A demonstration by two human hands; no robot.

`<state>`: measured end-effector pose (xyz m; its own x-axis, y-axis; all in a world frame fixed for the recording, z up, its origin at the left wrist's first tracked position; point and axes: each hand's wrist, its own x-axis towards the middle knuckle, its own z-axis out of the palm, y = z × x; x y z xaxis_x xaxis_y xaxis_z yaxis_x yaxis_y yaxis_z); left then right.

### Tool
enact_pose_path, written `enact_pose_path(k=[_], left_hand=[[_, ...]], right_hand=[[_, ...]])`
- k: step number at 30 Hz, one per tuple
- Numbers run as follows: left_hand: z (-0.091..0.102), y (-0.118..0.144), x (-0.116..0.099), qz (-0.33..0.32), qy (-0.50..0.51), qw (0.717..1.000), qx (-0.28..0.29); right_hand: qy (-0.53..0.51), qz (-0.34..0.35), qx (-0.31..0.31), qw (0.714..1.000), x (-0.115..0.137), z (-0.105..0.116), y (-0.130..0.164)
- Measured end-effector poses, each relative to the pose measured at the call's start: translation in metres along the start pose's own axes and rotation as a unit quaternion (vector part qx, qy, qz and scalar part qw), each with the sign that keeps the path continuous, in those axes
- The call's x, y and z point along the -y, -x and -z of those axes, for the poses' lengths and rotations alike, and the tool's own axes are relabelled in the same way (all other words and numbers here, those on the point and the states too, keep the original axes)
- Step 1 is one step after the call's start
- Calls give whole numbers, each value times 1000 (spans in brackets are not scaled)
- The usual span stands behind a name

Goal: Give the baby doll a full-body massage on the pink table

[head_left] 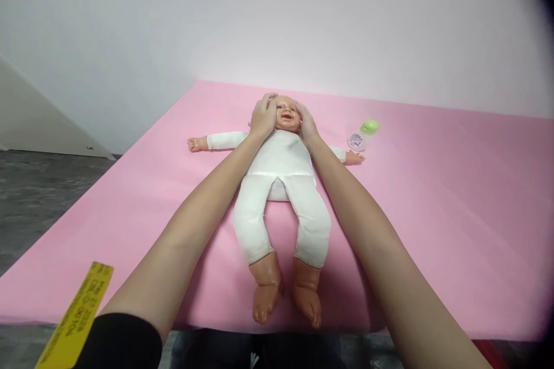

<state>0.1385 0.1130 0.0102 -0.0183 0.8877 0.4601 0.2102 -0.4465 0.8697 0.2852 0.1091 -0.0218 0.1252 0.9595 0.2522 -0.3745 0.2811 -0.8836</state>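
Note:
A baby doll (281,155) lies on its back with its head at the far end, its arms spread and its feet towards me. Its torso and limbs are white cloth; the head, hands and feet are hard and skin-toned. My left hand (264,117) rests on the left side of the doll's head, fingers slightly apart and bent over it. On the opposite side, my right hand (307,122) lies against the head with its fingers stretched up along it. Both hands are open and touch the head; parts of the right fingers are hidden behind it.
A small clear bottle (358,139) with a green cap leans or lies by the doll's hand on the right. Pink covering (454,196) spreads over the table, which meets a white wall (277,17) behind. A yellow label strip (78,317) is at lower left.

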Motion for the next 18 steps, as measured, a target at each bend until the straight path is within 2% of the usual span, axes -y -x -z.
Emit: enact_pose_path(k=[7,12,18], left_hand=[[0,2,-4,-14,-13,1000,5],[1,3,-7,-7,-21,1000,-2],[1,3,-7,0,-10,1000,-10]], right_hand=[[-17,5,0,1000,4,-2,6],[-15,36,8,999,2,-3,5],[-13,16,-6,1000,0,0,0]])
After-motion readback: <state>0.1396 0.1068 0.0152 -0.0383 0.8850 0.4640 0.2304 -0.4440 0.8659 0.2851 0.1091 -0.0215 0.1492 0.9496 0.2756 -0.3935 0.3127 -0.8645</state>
